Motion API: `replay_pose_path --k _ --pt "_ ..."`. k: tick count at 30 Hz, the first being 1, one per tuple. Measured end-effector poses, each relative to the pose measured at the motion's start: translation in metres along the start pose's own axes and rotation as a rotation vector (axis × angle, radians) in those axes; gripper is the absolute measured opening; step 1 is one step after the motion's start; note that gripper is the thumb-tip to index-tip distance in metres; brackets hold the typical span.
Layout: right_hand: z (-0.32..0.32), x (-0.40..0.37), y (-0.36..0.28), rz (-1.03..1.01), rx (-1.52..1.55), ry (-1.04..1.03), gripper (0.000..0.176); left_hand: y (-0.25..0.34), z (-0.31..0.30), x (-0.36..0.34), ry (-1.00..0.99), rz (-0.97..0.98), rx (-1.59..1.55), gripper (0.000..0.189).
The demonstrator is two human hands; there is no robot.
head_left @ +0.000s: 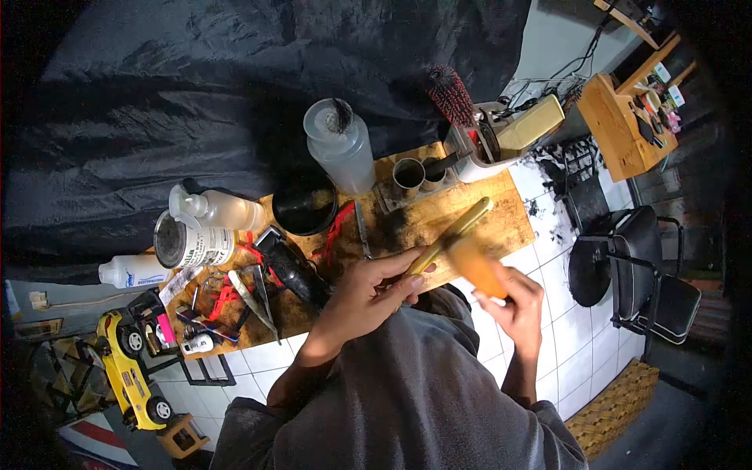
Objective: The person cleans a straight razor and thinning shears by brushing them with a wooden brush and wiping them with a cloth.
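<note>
My left hand (370,294) is closed around a slim gold-coloured tool (462,222), whose rounded end points up and right over the wooden table (501,227). Just right of it, my right hand (515,301) grips an orange object (478,268) that is blurred by motion. The orange object's upper end is beside the gold tool; whether they touch I cannot tell. A black hair clipper (291,265) lies left of my left hand. Behind my hands stand a metal cup (409,175) and a black bowl (301,208).
Bottles (345,153), a labelled can (196,243), scissors and combs crowd the table's left. A holder (484,163) with a red-black round brush (452,94) stands at the back right. A black chair (638,266) is on the right, a yellow toy car (129,372) lower left.
</note>
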State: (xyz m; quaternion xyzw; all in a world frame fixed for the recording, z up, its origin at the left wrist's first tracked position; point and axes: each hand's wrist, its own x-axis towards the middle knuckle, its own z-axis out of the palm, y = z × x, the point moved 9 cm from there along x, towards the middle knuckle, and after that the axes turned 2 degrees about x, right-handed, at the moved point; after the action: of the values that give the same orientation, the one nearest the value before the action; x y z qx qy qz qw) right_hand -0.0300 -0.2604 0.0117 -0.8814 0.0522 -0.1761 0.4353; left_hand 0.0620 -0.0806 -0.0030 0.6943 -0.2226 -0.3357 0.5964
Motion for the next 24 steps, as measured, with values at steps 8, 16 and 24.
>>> replay_pose_path --k 8,16,24 --pt "-0.007 0.002 0.01 0.152 -0.018 0.107 0.05 0.002 -0.001 -0.002 0.006 -0.019 0.019 0.035" --pt "0.017 0.0 -0.001 -0.004 0.058 -0.137 0.05 -0.006 -0.004 -0.003 -0.026 -0.094 0.01 0.04" --pt "0.017 -0.002 0.01 0.134 0.081 -0.13 0.052 -0.008 -0.002 -0.002 -0.021 -0.05 -0.081 0.041"
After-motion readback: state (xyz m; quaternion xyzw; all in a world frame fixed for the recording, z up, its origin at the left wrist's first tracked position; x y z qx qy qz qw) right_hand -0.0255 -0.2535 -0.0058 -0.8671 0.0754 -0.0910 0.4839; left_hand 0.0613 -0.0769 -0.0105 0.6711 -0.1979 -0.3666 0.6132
